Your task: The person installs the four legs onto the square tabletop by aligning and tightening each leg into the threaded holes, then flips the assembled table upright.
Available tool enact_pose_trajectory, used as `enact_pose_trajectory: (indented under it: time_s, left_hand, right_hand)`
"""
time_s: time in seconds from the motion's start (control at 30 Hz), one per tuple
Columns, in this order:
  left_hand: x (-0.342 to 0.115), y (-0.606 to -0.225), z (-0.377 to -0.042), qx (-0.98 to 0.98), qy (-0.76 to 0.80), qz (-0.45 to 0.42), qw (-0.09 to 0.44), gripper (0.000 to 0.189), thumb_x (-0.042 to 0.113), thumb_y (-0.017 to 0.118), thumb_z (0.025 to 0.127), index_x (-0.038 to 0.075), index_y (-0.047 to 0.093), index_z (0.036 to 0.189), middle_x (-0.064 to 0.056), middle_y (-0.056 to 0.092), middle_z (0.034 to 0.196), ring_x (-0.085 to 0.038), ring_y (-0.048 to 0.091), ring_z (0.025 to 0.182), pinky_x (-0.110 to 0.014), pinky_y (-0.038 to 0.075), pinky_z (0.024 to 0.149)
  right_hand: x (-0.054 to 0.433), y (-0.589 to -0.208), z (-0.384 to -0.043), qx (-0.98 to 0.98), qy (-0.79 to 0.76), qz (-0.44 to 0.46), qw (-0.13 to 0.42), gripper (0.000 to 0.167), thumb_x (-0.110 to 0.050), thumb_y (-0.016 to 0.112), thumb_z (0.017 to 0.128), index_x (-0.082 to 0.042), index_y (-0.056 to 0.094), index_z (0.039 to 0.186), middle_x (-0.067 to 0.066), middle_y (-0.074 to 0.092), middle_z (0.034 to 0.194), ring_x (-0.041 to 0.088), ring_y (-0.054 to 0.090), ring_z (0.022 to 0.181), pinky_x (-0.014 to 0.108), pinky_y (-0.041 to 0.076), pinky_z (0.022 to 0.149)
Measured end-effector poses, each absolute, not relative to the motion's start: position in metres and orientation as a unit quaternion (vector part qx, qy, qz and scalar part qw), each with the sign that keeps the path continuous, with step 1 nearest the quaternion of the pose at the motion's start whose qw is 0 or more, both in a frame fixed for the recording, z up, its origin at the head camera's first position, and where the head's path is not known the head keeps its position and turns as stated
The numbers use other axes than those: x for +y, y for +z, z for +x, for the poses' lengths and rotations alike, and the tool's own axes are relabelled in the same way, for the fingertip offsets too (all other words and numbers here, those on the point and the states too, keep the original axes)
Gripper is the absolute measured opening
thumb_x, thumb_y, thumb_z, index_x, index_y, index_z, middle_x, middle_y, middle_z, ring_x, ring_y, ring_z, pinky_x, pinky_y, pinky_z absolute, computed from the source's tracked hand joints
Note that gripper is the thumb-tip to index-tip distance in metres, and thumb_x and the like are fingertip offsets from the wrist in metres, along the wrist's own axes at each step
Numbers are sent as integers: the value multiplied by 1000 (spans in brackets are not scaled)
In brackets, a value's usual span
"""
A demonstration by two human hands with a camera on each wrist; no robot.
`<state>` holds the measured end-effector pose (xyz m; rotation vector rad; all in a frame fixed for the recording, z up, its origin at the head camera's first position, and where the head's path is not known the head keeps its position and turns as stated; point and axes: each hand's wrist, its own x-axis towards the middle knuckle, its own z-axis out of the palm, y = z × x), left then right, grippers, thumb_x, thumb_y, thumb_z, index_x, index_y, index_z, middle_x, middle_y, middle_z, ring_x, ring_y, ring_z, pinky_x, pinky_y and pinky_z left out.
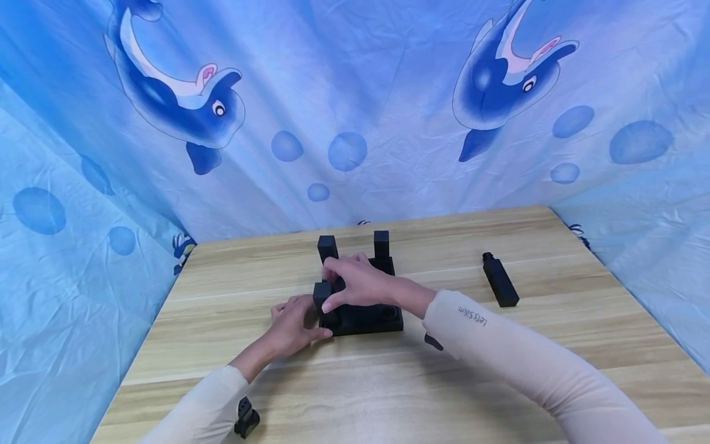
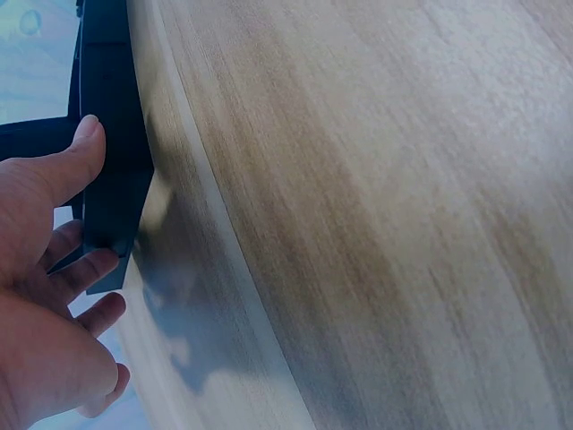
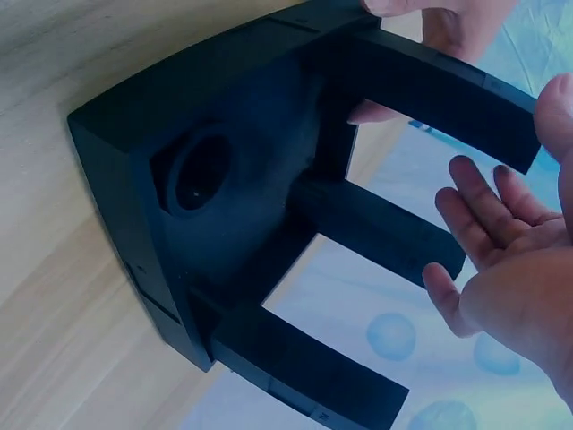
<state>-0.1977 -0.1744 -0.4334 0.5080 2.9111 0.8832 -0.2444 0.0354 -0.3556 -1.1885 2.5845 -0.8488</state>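
Observation:
A small black stool (image 1: 366,327) lies upside down on the table, three square legs standing up from its frame. My left hand (image 1: 294,327) grips the frame at the near left corner, thumb along the side and fingers curled at the edge. Above the frame, my right hand (image 1: 360,280) is spread beside the near left leg (image 3: 448,98), its thumb touching the leg's end. The other fingers are loosely bent, close to the far left leg (image 3: 385,228). A round socket (image 3: 201,170) shows at the near right corner, with no leg in it.
A loose black leg (image 1: 501,280) with a threaded end lies on the table to the right. A small black part (image 1: 246,418) sits beside the left sleeve. Another dark piece (image 1: 434,341) is partly hidden by the right sleeve. A blue dolphin curtain (image 1: 355,92) hangs behind.

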Motion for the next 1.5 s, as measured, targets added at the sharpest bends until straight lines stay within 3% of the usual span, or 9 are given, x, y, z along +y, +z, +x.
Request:
enact_pose_trajectory:
  time_s: [0.1,0.17,0.37,0.5,0.93,1.2,1.5]
  left_hand:
    - [-174,-433,-197,944,285,167,29,69,33,82,76,20,52,136,-2,55,135,-31,40,128,-52,16,94]
    - [-173,-434,-197,944,283,168,27,69,34,82,76,20,52,136,-2,55,136,-31,40,128,-53,16,94]
    - [-174,-434,-197,943,286,169,25,68,33,82,76,20,52,136,-2,55,135,-30,40,127,-53,16,94]
    - [-174,-434,-198,942,288,172,27,70,33,82,76,20,51,137,-2,55,136,-30,40,128,-53,15,95]
    - [-176,-434,-199,940,293,171,18,66,29,84,74,17,54,133,-4,57,132,-31,42,126,-54,17,93]
    - [-175,-434,-201,935,303,183,20,62,19,85,73,22,57,129,-3,60,127,-29,44,123,-51,16,91]
    - [-174,-435,-201,937,295,186,14,65,23,86,72,22,57,130,-1,60,126,-29,45,123,-52,16,92]
  right_hand:
    - [38,-352,-247,853,-288,-423,99,63,-35,76,82,-21,50,137,-6,60,124,11,48,121,46,20,105]
    - [40,-349,-248,845,-284,-441,105,65,-30,75,83,-22,48,142,-8,58,131,10,45,127,47,19,105]
    - [40,-347,-247,843,-278,-446,113,44,-21,71,87,-24,61,130,-11,61,126,9,50,119,44,19,104]
    - [38,-351,-247,849,-283,-435,103,38,-19,70,88,-23,62,125,-10,63,122,10,53,111,42,20,103]
    - [33,-354,-245,849,-280,-444,69,32,-19,71,87,-20,64,117,-11,66,109,3,58,103,43,19,106]
    - [33,-356,-243,850,-280,-441,65,34,-21,70,88,-17,63,121,-8,64,112,7,56,108,44,20,106]
    - [37,-354,-242,854,-281,-431,85,41,-23,70,88,-21,60,128,-8,62,120,14,53,112,43,20,103]
